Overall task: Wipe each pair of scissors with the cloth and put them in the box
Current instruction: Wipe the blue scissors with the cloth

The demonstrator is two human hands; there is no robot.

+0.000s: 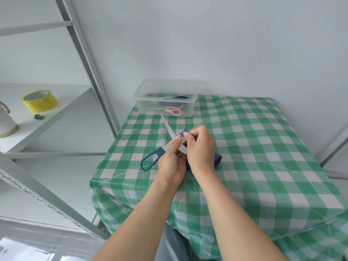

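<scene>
The left hand (pixel 170 163) is gripping the open blue-handled scissors (pixel 159 150) while the right hand (pixel 201 147) is pinching the blue cloth (pixel 218 160) around one blade.

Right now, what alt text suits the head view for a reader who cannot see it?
A left hand holds open teal-handled, pale-bladed scissors while the right hand pinches a blue cloth against one blade, above a green-and-white checked table. A clear plastic box at the far left corner holds pink-handled scissors.

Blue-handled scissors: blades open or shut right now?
Open. The scissors show one bare blade pointing toward the box, angled away from their blue handle.
</scene>
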